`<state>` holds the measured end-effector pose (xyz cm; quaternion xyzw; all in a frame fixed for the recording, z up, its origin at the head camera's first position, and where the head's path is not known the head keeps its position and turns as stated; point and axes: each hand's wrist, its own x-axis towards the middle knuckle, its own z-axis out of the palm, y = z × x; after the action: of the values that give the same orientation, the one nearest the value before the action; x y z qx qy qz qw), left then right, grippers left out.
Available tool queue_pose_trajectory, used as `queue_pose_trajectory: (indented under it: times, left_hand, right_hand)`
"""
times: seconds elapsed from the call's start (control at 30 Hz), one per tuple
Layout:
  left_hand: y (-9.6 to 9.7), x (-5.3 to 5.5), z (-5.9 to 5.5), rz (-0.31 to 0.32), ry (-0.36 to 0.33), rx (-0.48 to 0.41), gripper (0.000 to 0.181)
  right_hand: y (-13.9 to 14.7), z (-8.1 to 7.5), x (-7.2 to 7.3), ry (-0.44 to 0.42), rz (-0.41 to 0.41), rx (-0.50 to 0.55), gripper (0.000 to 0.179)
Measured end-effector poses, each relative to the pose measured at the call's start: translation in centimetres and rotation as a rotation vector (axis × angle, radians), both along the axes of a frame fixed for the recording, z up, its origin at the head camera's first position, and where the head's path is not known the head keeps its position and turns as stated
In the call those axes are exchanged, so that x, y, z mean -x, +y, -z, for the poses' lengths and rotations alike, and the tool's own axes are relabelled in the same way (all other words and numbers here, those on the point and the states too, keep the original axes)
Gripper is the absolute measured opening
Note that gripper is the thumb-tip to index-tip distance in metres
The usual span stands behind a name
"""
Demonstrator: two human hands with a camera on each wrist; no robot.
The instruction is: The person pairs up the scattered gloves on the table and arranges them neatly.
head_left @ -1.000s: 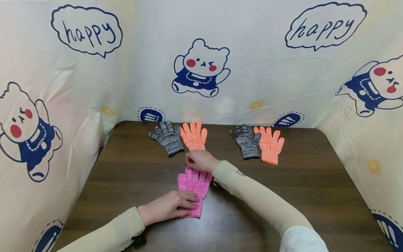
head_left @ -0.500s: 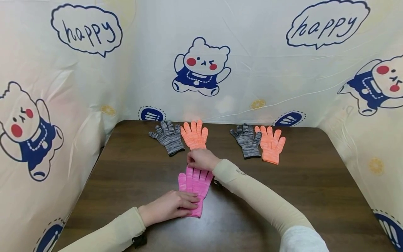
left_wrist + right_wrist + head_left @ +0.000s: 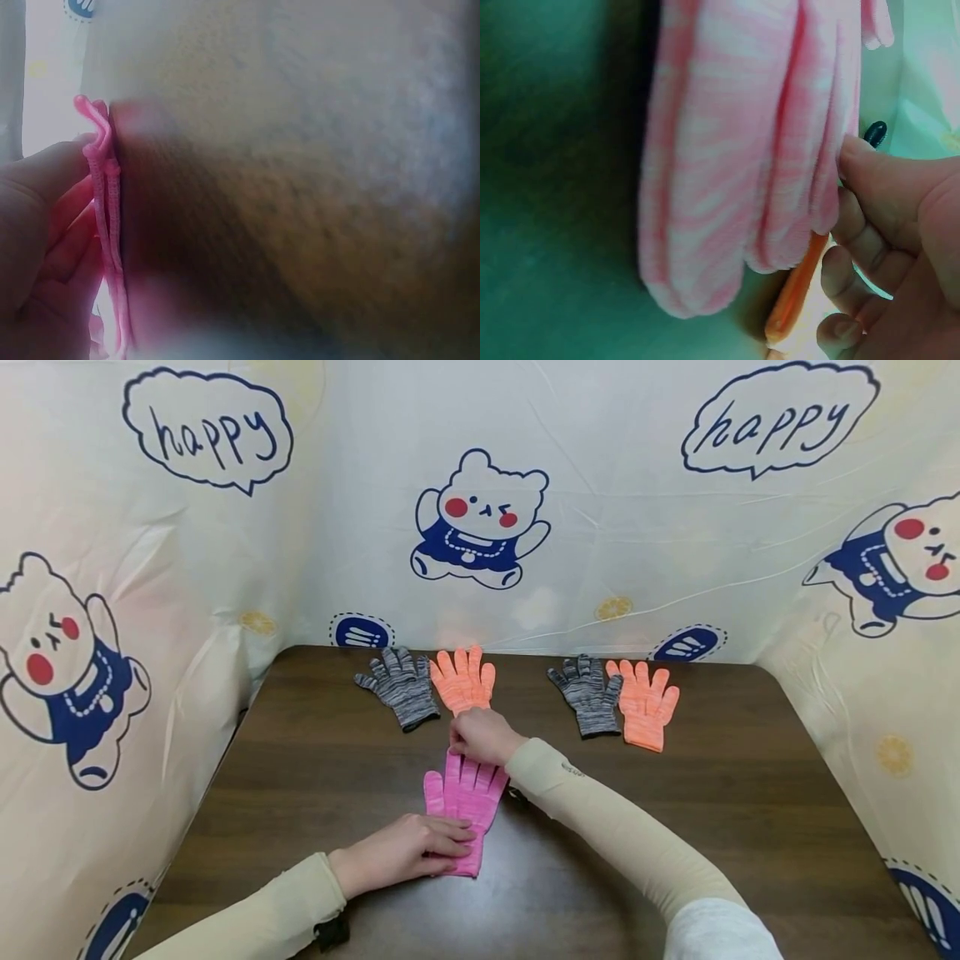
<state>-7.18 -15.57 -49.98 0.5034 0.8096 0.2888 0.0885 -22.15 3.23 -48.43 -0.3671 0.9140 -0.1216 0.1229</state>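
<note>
A pink knit glove [image 3: 468, 797] lies on the dark wooden table, its fingers toward the far side and its cuff toward the near edge. My left hand [image 3: 408, 852] rests on the cuff end, fingers extended across it; the left wrist view has the cuff's opening edge [image 3: 109, 202] beside the fingers. At the far end my right hand [image 3: 483, 735] pinches the tip of one glove finger between thumb and forefinger. That pinch shows in the right wrist view, where the pink glove fingers [image 3: 727, 150] hang close to the camera. Part of the glove's finger ends is covered by the right hand.
Along the table's back edge lie a grey glove [image 3: 401, 689] and an orange glove [image 3: 463, 681]. Farther right another grey glove [image 3: 588, 697] slightly overlaps an orange one [image 3: 645, 706]. A printed curtain [image 3: 480, 410] surrounds the table [image 3: 712, 810].
My right hand has shifted slightly to the right with the pinched glove fingertip. The left hand and the other gloves stay where they were.
</note>
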Motion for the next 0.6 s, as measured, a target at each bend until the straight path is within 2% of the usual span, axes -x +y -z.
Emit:
queue_pose_trajectory:
  times: [0.13,0.3,0.43,0.6]
  left_hand:
    - [0.0,0.0,0.0,-0.001,-0.009,0.009,0.032]
    - [-0.1,0.0,0.2,-0.005,-0.013,0.006,0.032]
    - [-0.1,0.0,0.2,-0.006,-0.011,0.0,0.032]
    - [-0.1,0.0,0.2,0.002,0.001,-0.002,0.032]
  right_hand:
    - [0.1,-0.3,-0.2,-0.053,-0.044,0.072,0.005]
    - [-0.1,0.1,-0.5,-0.114,-0.168,0.156,0.01]
    - [-0.5,0.3,-0.9,-0.109,-0.245,0.119,0.015]
    - [-1.0,0.1,-1.2,-0.101,-0.245,0.088,0.012]
